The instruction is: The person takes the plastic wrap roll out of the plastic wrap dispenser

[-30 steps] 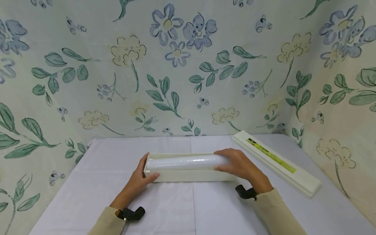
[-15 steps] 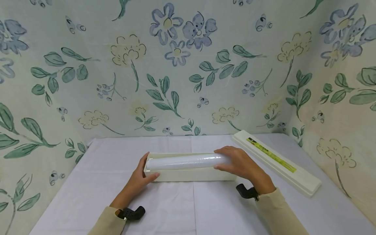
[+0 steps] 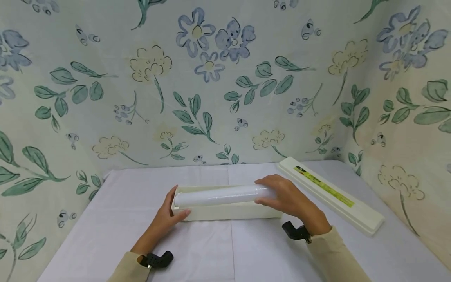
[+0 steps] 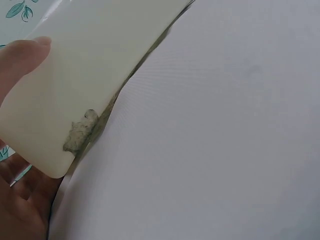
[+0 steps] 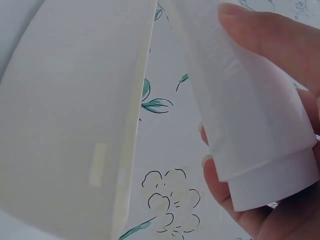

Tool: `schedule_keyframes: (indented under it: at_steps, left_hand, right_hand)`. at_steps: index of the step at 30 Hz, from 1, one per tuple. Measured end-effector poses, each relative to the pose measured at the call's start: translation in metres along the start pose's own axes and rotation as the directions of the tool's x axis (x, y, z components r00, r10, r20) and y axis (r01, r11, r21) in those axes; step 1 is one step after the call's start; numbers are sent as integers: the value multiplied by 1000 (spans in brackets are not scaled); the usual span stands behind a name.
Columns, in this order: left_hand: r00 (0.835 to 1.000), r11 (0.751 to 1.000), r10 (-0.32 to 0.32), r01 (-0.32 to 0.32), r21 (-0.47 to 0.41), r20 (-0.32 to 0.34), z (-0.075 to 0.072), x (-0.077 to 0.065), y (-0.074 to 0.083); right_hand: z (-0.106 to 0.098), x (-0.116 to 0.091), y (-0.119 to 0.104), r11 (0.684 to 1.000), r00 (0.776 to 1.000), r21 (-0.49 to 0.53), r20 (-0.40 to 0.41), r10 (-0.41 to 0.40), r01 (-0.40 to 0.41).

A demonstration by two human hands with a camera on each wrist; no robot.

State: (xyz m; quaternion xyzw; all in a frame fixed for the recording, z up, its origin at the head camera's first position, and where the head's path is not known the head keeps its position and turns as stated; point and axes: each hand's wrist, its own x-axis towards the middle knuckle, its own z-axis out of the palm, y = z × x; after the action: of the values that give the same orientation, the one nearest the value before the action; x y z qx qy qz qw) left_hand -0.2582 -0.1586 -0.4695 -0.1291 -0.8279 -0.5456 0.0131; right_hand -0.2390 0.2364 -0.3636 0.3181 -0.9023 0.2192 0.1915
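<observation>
A long cream box (image 3: 229, 213) without its lid lies across the table in the head view. My left hand (image 3: 165, 215) grips its left end, thumb on the front wall and fingers round the far side. Inside sits a glossy white roll of plastic wrap (image 3: 216, 196), tilted, its left end low in the box and its right end raised above the rim. My right hand (image 3: 286, 197) holds that raised end between thumb and fingers. In the right wrist view, the bare white core (image 5: 272, 182) sticks out past the film, apart from the box wall (image 5: 70, 120).
A cream lid (image 3: 332, 197) with a yellow-green label lies slantwise on the right of the table (image 3: 197, 250), which has a white cloth. Floral fabric (image 3: 211, 98) hangs behind and at the sides. The left wrist view shows a rough grey patch (image 4: 80, 132) on the box wall.
The right end of the roll has risen out of the box with my right hand. My left hand keeps its grip on the box, and the head view has shifted slightly.
</observation>
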Motion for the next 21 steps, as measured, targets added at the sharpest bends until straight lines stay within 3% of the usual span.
schedule_keyframes:
  at_steps: [18,21]
  left_hand:
    - [1000,1000,-2,2,-3,9,0,-2,0]
    - [1000,1000,-3,3,-1,11,-1,-7,15]
  right_hand:
    - [-10,2,-7,997,999,-59,-4,-53,52]
    - [-12,2,-8,997,999,-68,-4,-45,45]
